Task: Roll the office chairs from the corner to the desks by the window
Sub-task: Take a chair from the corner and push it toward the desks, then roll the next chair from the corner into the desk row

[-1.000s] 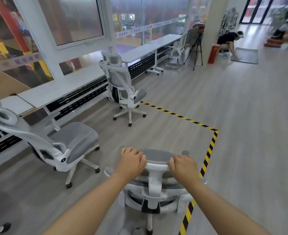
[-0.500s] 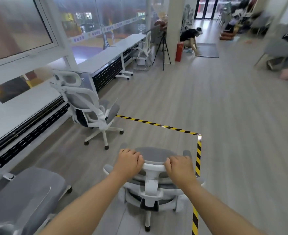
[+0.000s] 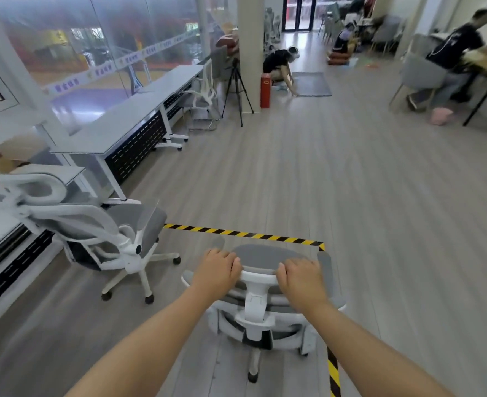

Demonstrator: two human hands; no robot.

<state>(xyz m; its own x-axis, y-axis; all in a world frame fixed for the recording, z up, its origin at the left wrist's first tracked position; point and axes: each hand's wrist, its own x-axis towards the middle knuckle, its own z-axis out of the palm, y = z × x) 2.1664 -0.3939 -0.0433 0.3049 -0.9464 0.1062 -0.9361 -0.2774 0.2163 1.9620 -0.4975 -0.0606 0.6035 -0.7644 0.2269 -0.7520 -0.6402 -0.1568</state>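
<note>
Gripping the headrest rim of the office chair (image 3: 260, 299), left hand (image 3: 217, 273) and right hand (image 3: 301, 279) were both clenched over its top edge, one each side of the white spine. Chair stood on the wood floor (image 3: 308, 181), at the corner of the hazard tape (image 3: 245, 234), well apart from the free table (image 3: 127, 127) by the window. Another chair (image 3: 93, 233) sat parked at left. Likely moderately heavy but free-rolling on casters; mesh back would flex, so the stiff top frame was the sound hold. Casters might snag or swivel.

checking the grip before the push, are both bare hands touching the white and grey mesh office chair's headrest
Touching. The head view shows the left hand and right hand curled over the top edge of the white and grey mesh office chair, one either side of its centre post.
</note>
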